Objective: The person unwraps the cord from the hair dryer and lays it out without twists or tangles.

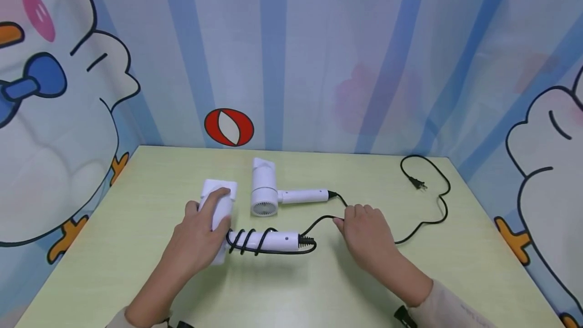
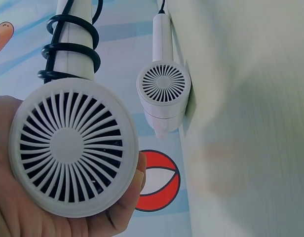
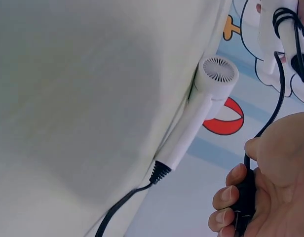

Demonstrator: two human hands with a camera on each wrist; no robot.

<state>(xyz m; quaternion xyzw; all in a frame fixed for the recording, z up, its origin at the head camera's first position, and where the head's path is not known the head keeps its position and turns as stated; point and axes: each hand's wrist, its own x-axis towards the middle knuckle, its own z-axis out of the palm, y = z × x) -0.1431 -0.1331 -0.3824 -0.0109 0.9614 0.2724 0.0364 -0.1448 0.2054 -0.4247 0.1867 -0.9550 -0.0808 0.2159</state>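
Observation:
My left hand (image 1: 196, 239) grips the barrel of a white hair dryer (image 1: 282, 240), which is held above the table. Several turns of its black cord (image 1: 261, 242) wrap around the handle. From the handle's end the cord runs across to my right hand (image 1: 368, 234). In the right wrist view, that hand's fingers curl around the black plug (image 3: 245, 197) at the cord's end. The round rear grille (image 2: 66, 145) of the held dryer faces the left wrist camera. Behind both hands a second white hair dryer (image 1: 264, 183) lies on the table, its handle pointing right.
The second dryer's black cord (image 1: 448, 191) passes behind my right hand and loops at the table's right side, with its plug (image 1: 416, 182) lying there. A pale yellow-green table (image 1: 136, 247) stands against a cartoon-printed curtain (image 1: 305, 54).

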